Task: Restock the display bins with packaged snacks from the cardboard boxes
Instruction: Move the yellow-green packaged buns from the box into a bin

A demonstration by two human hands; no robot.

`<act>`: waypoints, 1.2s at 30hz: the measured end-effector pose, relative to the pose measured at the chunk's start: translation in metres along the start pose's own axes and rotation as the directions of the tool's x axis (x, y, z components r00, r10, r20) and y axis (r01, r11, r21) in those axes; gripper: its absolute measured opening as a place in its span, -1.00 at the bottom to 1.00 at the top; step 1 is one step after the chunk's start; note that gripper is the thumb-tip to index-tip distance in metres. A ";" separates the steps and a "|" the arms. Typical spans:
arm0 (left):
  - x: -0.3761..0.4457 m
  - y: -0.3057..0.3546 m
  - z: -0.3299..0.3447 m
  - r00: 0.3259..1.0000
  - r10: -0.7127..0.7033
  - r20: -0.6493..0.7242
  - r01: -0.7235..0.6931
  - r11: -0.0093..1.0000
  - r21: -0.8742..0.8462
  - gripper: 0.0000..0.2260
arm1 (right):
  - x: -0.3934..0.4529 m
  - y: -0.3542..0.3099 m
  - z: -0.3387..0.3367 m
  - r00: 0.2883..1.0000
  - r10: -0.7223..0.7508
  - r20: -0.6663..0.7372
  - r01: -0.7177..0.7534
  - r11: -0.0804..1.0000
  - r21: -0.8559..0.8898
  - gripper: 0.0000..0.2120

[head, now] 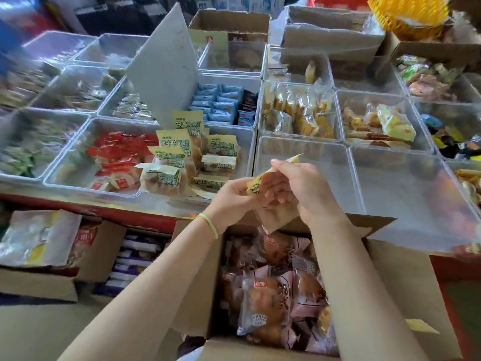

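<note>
Holding one yellow-and-green snack packet (270,196) between both hands, just above the open cardboard box (406,290) at the near edge. The left hand (235,195) has its fingers curled around the packet's left end, and the right hand (303,186) pinches the top corner with fingers wrapped over it, so both have a proper grip. The box below is stuffed with brownish bread packs (263,306). Just past the hands, the clear bin (75,162) to the left already has matching yellow packets (179,149) stacked next to red ones (117,152), with a grey cardboard divider (166,71) standing behind. The clear bin (307,155) right ahead shows nothing inside.
</note>
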State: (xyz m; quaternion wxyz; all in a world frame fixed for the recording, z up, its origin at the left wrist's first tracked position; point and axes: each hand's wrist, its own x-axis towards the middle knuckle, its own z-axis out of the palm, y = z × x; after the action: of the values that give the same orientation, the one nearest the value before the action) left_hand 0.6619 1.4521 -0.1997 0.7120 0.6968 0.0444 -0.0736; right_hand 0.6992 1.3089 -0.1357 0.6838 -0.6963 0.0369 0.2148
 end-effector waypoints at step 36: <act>0.202 -0.041 -0.170 0.901 -0.402 -0.164 0.419 0.708 0.569 -0.66 | 0.301 0.005 0.104 0.954 -0.259 -0.151 0.104 0.758 -0.644 -0.80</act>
State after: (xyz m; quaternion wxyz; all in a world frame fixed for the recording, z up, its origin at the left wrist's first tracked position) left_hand 0.8610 1.6122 -0.2779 0.4241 0.8566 0.1830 -0.2301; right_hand 0.9436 1.4822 -0.2425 0.4205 -0.9046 -0.0258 0.0645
